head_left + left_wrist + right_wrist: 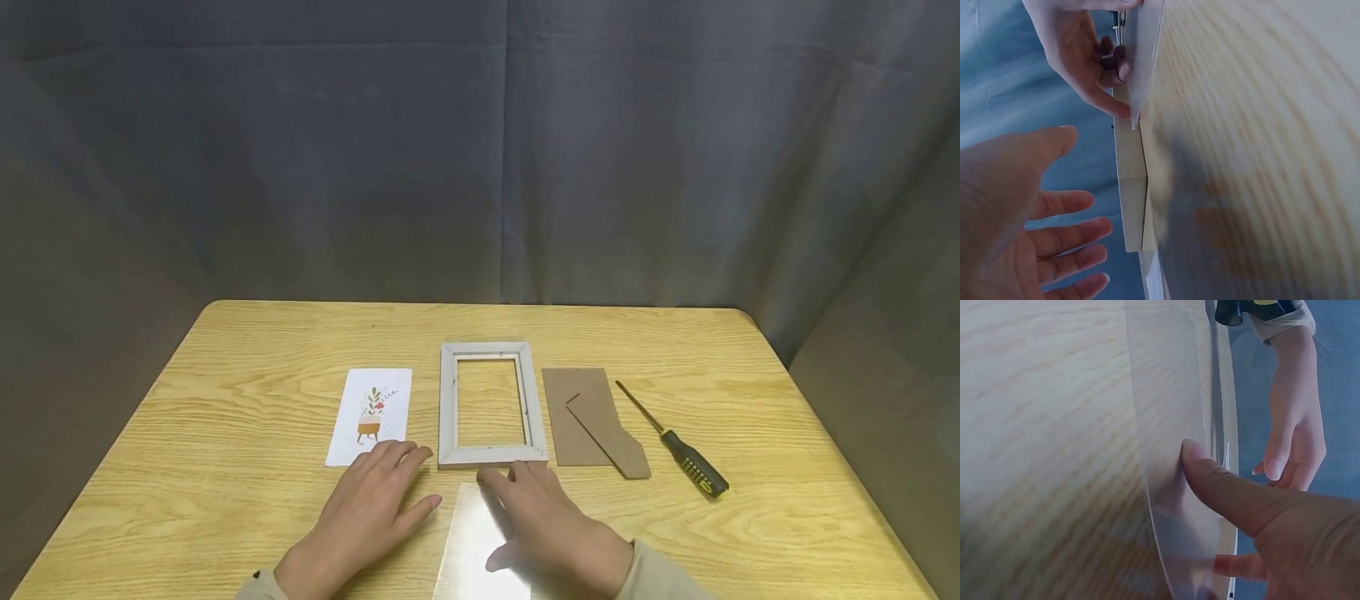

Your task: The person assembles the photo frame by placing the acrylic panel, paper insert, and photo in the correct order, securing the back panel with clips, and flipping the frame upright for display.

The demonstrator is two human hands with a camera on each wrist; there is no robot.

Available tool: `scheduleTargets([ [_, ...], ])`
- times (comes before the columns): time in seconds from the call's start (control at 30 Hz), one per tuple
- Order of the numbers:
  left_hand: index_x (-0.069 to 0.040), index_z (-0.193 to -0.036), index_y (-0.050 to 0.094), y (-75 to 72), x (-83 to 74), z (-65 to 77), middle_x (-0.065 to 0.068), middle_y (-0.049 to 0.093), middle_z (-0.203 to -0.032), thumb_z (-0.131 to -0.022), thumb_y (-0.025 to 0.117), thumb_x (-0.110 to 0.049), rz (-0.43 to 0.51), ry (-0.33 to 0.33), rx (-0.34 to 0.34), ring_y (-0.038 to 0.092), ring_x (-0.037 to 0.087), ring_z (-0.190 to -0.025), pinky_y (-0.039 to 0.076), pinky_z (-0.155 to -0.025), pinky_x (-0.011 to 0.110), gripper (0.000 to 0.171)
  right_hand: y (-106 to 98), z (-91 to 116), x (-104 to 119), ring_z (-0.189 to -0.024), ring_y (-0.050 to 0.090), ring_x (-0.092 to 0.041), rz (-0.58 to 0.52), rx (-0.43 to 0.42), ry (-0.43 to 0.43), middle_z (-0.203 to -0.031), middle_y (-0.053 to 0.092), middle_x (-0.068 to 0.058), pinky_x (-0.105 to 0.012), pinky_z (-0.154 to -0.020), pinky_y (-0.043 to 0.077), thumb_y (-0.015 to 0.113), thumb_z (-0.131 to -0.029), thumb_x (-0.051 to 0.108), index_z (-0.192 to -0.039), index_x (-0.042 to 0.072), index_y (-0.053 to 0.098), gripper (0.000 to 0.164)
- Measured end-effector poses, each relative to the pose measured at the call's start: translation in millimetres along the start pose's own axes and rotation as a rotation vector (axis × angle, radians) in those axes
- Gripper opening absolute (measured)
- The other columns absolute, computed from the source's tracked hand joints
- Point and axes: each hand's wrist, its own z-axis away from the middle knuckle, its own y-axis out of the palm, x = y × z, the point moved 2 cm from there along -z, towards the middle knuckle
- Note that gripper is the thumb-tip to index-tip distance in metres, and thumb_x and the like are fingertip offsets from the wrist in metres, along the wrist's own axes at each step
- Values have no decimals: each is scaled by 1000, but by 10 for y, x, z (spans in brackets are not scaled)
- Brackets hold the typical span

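Working at a wood-topped table (pixel 255 358), dark curtain (pixel 480 167) behind it. Picture frame (pixel 447 400) lies flat mid-table, tabletop showing through its opening. My left hand (pixel 367 500) is close to the frame's near left corner, holding nothing, fingers spaced apart. My right hand (pixel 543 521) is at the clear sheet (pixel 461 550), just in front of the frame; thumb and index are apart, can't tell if they pinch it. Brown backing board (pixel 562 425) with its stand (pixel 626 454) sits right of the frame, picture card (pixel 369 417) left, screwdriver (pixel 686 458) farthest right. Status, my read: parts separate and set out, none seated. Remaining, at a guess: sheet, card and board into the frame.
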Motion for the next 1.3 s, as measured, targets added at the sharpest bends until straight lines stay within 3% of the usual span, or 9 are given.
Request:
scheduleTargets([
  [0.1, -15, -122, 61, -9, -9, -7, 4, 61, -119, -84, 57, -54, 6, 3, -1, 53, 20, -113, 43, -95, 40, 55, -9, 8, -4, -79, 36, -13, 1, -1, -5, -83, 40, 8, -29, -73, 33, 79, -53, 54, -123, 20, 53, 82],
  [0.23, -15, -122, 61, -18, -26, -19, 3, 61, -119, -84, 57, -53, 11, 8, 1, 53, 19, -114, 43, -95, 40, 54, -16, 28, -30, -76, 38, -10, -55, -4, -18, -85, 42, 8, -24, -67, 37, 80, -58, 47, -110, 18, 56, 64],
  [0.33, -15, -123, 61, -23, -41, -32, 3, 62, -119, -84, 58, -53, 14, 13, 4, 53, 19, -114, 43, -96, 39, 54, -27, 30, -69, -76, 44, -7, -124, -20, -43, -86, 47, 9, -21, -66, 42, 79, -66, 37, -100, 18, 56, 46],
  [0.5, -14, -124, 60, -19, -80, -66, 2, 61, -120, -85, 57, -53, 31, 29, 3, 52, 17, -114, 42, -98, 38, 55, -72, 35, -128, -70, 52, 1, -230, -50, -82, -79, 57, 14, -19, -65, 47, 67, -82, 17, -101, 17, 56, 22],
  [0.63, -15, -124, 60, -14, -112, -95, 2, 61, -120, -85, 57, -53, 40, 37, 0, 52, 17, -114, 41, -98, 37, 55, -148, 44, -156, -64, 50, 2, -251, -85, -87, -73, 57, 12, -20, -64, 48, 57, -86, 6, -112, 10, 57, 26],
  [0.8, -16, -124, 59, -24, -131, -133, 1, 61, -119, -85, 56, -54, 32, 42, -7, 52, 17, -114, 42, -98, 38, 55, -265, 40, -188, -63, 47, -2, -223, -145, -75, -73, 55, 8, -21, -62, 48, 56, -87, 2, -118, 6, 57, 31],
  [0.93, -17, -124, 59, -37, -142, -166, 0, 61, -119, -85, 57, -54, 40, 46, -15, 52, 16, -113, 42, -97, 37, 53, -370, 42, -224, -57, 43, -2, -230, -148, -26, -65, 48, 10, -20, -52, 45, 59, -88, 7, -118, 9, 57, 31],
  [1.1, -17, -122, 59, -58, -158, -189, -2, 61, -118, -85, 58, -53, 61, 44, -19, 52, 15, -113, 42, -97, 36, 52, -506, 49, -269, -58, 43, -3, -245, -154, 19, -68, 49, 10, -23, -51, 44, 58, -91, 13, -120, 11, 55, 29],
  [1.3, -17, -123, 59, -96, -169, -212, -2, 61, -119, -85, 58, -53, 73, 46, -21, 52, 15, -113, 42, -96, 36, 53, -644, 37, -318, -58, 42, -3, -238, -232, 18, -68, 48, 11, -24, -54, 43, 58, -91, 14, -118, 9, 56, 28],
])
